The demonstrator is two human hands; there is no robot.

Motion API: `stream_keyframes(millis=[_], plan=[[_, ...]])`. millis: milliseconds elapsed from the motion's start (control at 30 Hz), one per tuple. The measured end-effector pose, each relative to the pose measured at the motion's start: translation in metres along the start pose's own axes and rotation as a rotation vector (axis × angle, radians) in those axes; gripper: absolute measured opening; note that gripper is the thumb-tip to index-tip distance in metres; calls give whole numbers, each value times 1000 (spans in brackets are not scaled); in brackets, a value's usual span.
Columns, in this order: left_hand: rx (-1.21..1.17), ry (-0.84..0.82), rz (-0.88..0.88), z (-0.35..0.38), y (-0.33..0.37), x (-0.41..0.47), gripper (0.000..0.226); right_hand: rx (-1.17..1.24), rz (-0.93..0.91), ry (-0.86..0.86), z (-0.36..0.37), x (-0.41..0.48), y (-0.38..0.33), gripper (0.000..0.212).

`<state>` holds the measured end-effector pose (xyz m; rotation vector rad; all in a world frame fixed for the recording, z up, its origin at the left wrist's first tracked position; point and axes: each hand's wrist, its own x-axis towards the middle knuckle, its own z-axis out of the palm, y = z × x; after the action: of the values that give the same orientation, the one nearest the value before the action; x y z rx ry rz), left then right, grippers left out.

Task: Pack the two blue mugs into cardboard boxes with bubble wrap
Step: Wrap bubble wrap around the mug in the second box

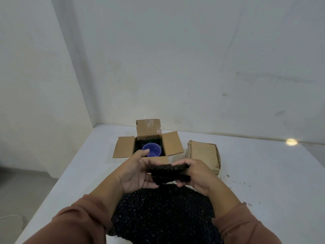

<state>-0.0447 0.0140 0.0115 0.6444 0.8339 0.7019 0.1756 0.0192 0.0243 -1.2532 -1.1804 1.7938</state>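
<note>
A blue mug (152,150) stands upright inside an open cardboard box (173,143) lined with black bubble wrap, its four flaps spread out. In front of the box, my left hand (136,171) and my right hand (195,175) both grip a folded piece of black bubble wrap (168,174) held above the table. A larger sheet of black bubble wrap (163,213) lies on the table below my hands. To the right sits a second cardboard box (204,154) with its flaps shut. The second mug is out of sight.
The white table (263,182) stands in a corner, with walls behind and to the left. Its left edge drops to a grey floor (21,187). Small dark specks dot the table right of my arm.
</note>
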Motion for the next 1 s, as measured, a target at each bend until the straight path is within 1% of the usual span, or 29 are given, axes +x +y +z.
stream_keyframes(millis=[67,167,200,233,267,300,333,400,433,467,533,567,633,667,733,800,900,1000], plan=[[150,6,40,-4,-3,3,7,19,50,-35,-1,2,-1,39],[376,182,119,-6,-2,13,25,128,113,-163,-6,7,-8,35],[424,252,151,-6,-1,17,29,111,106,-178,-5,9,-11,30],[475,314,186,-7,1,22,32,36,86,-171,-3,14,-15,30],[541,379,218,-6,4,26,32,-100,59,-136,0,20,-18,39],[618,442,254,-6,6,32,30,-283,17,-69,5,28,-22,48],[694,510,284,-5,8,38,28,-485,-38,24,11,36,-26,52],[861,627,345,-8,15,51,26,-805,-156,174,24,56,-37,45],[950,654,370,-10,19,57,26,-908,-185,211,27,68,-43,43],[1028,657,385,-13,22,62,24,-988,-189,229,29,79,-48,43],[1140,589,362,-23,28,69,25,-1172,-167,218,30,101,-60,44],[1204,535,315,-28,29,71,32,-1290,-171,192,31,110,-64,45],[1469,412,188,-38,29,74,40,-1466,-207,124,32,122,-70,47],[1614,358,129,-42,27,76,42,-1502,-231,98,34,127,-71,47],[1794,299,40,-48,23,80,51,-1552,-244,55,38,135,-72,44],[1859,299,30,-51,21,83,56,-1616,-167,-34,44,141,-75,37],[1887,315,38,-51,18,87,53,-1715,-38,-195,51,148,-73,30],[1921,351,18,-49,15,91,48,-1763,-29,-230,50,153,-66,19]])
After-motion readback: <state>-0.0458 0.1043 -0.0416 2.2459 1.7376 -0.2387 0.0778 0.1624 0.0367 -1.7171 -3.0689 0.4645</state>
